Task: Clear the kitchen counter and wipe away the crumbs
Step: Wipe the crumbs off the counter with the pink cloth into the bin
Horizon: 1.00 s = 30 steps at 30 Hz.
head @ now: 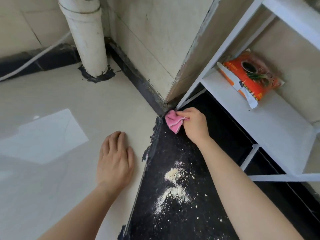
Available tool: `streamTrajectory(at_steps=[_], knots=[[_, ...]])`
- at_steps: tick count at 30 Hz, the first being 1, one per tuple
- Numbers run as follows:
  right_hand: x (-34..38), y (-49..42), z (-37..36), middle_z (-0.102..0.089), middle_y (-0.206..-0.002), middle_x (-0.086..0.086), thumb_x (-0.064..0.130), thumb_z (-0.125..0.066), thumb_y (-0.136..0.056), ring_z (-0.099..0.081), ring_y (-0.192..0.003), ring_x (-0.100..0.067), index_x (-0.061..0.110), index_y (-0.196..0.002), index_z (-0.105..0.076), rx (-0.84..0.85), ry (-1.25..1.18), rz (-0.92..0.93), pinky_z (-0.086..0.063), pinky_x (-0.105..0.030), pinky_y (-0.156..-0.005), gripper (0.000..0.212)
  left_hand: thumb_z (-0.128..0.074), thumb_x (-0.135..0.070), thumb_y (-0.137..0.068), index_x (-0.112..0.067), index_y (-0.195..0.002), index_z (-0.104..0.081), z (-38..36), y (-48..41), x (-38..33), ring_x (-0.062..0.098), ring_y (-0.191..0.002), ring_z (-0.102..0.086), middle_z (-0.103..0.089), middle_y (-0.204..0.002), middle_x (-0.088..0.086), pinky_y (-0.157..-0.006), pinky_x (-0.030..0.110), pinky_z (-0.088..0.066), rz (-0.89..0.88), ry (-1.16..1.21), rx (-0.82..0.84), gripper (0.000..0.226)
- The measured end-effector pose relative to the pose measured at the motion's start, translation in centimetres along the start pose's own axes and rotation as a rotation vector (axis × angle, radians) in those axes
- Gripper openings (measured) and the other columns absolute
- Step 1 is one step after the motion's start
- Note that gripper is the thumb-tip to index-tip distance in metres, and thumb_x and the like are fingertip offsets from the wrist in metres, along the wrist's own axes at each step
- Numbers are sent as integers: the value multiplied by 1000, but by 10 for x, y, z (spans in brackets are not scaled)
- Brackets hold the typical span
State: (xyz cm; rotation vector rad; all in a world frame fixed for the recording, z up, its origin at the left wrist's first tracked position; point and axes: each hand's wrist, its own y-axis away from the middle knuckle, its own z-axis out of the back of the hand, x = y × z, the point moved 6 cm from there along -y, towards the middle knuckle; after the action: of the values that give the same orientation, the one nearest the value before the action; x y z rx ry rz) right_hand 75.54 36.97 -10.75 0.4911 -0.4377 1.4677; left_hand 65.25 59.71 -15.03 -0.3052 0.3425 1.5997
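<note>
- The packet (251, 77) on the white shelf (270, 122) at the right is orange-red, with a picture of a dark bowl and greens. Its print is too blurred to read. A white strip lies along its near edge.
- My right grip (194, 125) is closed around a bunched pink cloth (172, 123), which I press onto the far corner of the black speckled tabletop (174, 224).
- My left grip (115, 159) lies flat, palm down and fingers straight. It holds nothing and rests on the pale slab (52, 187) just left of the tabletop.
- The crumbs (173, 186) are pale powder and small bits scattered on the tabletop between my forearms. They are nearer to me than the cloth and apart from it.
- A tiled wall corner (155, 40) and one leg of the shelf meet just beyond the cloth, hemming in that corner.
- The lower white rails of the shelf run along the right side of the tabletop.
- A ragged line of black sealant marks the seam between slab and tabletop.
- A white pipe (86, 37) rises from the slab at the back, with a dark ring of sealant at its foot.
- A white cable (34, 58) runs along the wall base to the left of the pipe.
</note>
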Motion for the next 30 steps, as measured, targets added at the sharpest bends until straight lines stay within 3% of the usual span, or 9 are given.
streamTrajectory(at_steps=[2,4,8,12,15,18,23,27,30], knots=[[-5,3,-12,-60,-107,-4,6,-53,-91,-52,-98,-22,13,-111,-70,42,74,24,-46,-32,-79,28,-24,-31,-90,-3,-130,-42,0,-1,0,35,-124,-34,-43,-132,15,-108,44,-30,17,14,4,52],[-9,19,-13,-57,-96,3,7,-57,-87,-51,-95,-19,14,-105,-70,130,52,44,-44,-26,-75,24,-25,-32,-90,-3,-130,-42,0,-1,-1,35,-124,-33,-43,-133,15,-108,44,-30,21,26,7,52],[-8,44,0,-66,-86,6,8,-58,-81,-61,-82,-12,37,-80,-74,470,52,60,-50,-31,-71,33,-24,-33,-89,-3,-131,-42,2,-1,-2,35,-126,-33,-43,-134,16,-109,44,-30,37,27,17,55],[9,4,6,-66,-93,-1,10,-54,-91,-60,-81,-17,26,-102,-73,236,-13,60,-49,-21,-68,27,-27,-32,-89,-4,-132,-41,3,-2,-3,33,-126,-31,-42,-135,14,-110,42,-27,41,24,12,53],[13,6,-19,-54,-96,8,10,-59,-89,-53,-93,-15,15,-113,-67,191,-1,23,-43,-20,-75,26,-31,-30,-89,-4,-131,-42,3,-2,-2,33,-125,-30,-42,-135,14,-109,41,-26,39,31,-9,50],[5,50,-30,-47,-94,14,7,-61,-86,-47,-94,-9,17,-107,-65,322,31,62,-42,-18,-80,24,-28,-31,-89,-4,-131,-43,3,-2,-2,34,-124,-32,-43,-134,15,-108,41,-26,28,34,-19,52],[-15,105,-6,-60,-89,15,-2,-58,-80,-59,-84,0,42,-77,-67,606,-45,-30,-46,-11,-68,46,-27,-32,-88,-3,-128,-44,2,0,-1,36,-122,-34,-44,-131,16,-107,43,-28,19,44,-54,52],[-44,45,42,-62,-81,-11,14,-61,-87,-52,-55,-3,13,-86,-76,177,-221,-177,-37,-10,-44,15,-29,-30,-89,-3,-126,-43,-2,-3,0,37,-118,-36,-45,-129,17,-105,43,-28,-13,15,-83,48],[-78,3,52,-60,-97,-2,25,-52,-94,-55,-77,-21,19,-110,-69,43,-170,-394,-55,-30,-64,23,-34,-28,-89,-6,-125,-42,-3,-3,2,35,-118,-34,-44,-129,15,-104,40,-26,-17,21,-102,43]])
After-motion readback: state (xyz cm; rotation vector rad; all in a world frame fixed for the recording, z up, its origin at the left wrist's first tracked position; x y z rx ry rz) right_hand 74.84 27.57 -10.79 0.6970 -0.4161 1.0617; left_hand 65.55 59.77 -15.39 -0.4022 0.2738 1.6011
